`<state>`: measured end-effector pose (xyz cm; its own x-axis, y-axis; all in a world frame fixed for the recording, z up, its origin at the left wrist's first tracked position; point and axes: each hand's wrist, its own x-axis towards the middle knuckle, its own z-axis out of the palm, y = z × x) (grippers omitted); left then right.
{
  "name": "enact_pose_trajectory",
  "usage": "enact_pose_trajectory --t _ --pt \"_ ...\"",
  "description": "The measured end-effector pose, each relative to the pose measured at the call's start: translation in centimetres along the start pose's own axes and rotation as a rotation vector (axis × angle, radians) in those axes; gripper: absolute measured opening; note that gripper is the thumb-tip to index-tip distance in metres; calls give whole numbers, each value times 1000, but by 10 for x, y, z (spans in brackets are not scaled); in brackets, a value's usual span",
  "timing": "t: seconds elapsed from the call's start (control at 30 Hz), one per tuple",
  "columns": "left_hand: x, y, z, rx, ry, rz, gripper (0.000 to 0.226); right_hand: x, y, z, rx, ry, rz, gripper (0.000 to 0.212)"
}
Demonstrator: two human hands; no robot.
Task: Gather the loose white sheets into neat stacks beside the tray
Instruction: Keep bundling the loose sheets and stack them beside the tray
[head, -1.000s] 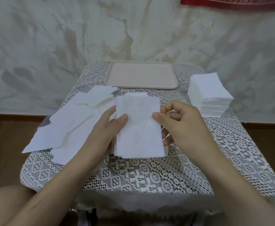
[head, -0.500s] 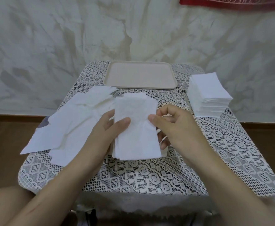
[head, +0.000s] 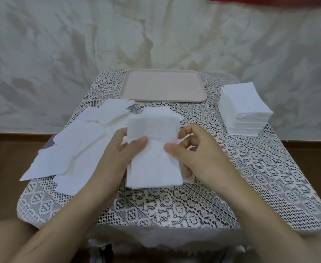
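A small bundle of white sheets (head: 154, 164) sits at the table's middle, held from both sides. My left hand (head: 117, 154) grips its left edge with the thumb on top. My right hand (head: 195, 152) pinches its right edge, thumb on top and fingers curled behind. Several loose white sheets (head: 76, 147) lie spread over the table's left half, some hanging past the edge. A tall neat stack of white sheets (head: 245, 111) stands at the right, beside the beige tray (head: 163, 99) at the back.
The small table wears a white lace cloth (head: 250, 186) and stands against a mottled wall. Brown floor shows on both sides. A red strip (head: 273, 1) hangs at the top right.
My two thumbs have slid closer together on top of the bundle, which looks narrower now. The loose sheets, the stack and the tray have not moved.
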<state>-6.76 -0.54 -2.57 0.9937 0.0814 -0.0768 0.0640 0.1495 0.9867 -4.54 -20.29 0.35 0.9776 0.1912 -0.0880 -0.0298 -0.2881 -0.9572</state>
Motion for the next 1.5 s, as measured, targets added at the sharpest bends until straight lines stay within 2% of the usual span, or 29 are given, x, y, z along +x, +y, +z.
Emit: enact_pose_trajectory --t 0.07,0.13,0.2,0.27,0.37,0.5,0.6,0.7,0.8,0.87,1.0,1.1,1.2,1.27,1.5 --pt "1 2 0 -31 5 32 53 2 1 -1 -23 -51 22 36" --pt "-2 6 0 -69 -12 43 53 4 1 0 10 -129 34 59" --pt "-5 8 -1 -75 -38 50 54 5 -1 0 73 -194 52 68" --pt "0 10 -2 -60 -39 49 56 5 -5 1 143 -258 71 59" --pt "5 14 -5 -5 1 67 73 4 -4 3 184 -325 80 46" --pt "-5 14 -9 42 -120 32 43 7 1 6 216 -286 69 42" --pt "-4 17 -12 59 -124 19 39 10 0 8 204 -278 75 41" --pt "5 20 -16 27 -27 -20 39 21 4 -2 52 -191 27 33" --pt "10 22 -25 74 28 -26 45 34 18 -22 -388 0 -4 20" --pt "11 23 -29 90 50 -24 47 37 25 -32 -622 50 62 21" --pt "11 22 -32 104 50 -41 41 39 31 -33 -701 69 100 25" --pt "11 21 -32 101 63 -57 42 41 34 -30 -695 93 62 22" --pt "10 20 -31 100 71 -64 44 42 35 -28 -671 109 18 9" --pt "10 19 -31 99 79 -67 44 43 37 -28 -632 107 -15 11" --pt "11 18 -32 113 89 -63 46 48 40 -32 -211 95 -26 13"
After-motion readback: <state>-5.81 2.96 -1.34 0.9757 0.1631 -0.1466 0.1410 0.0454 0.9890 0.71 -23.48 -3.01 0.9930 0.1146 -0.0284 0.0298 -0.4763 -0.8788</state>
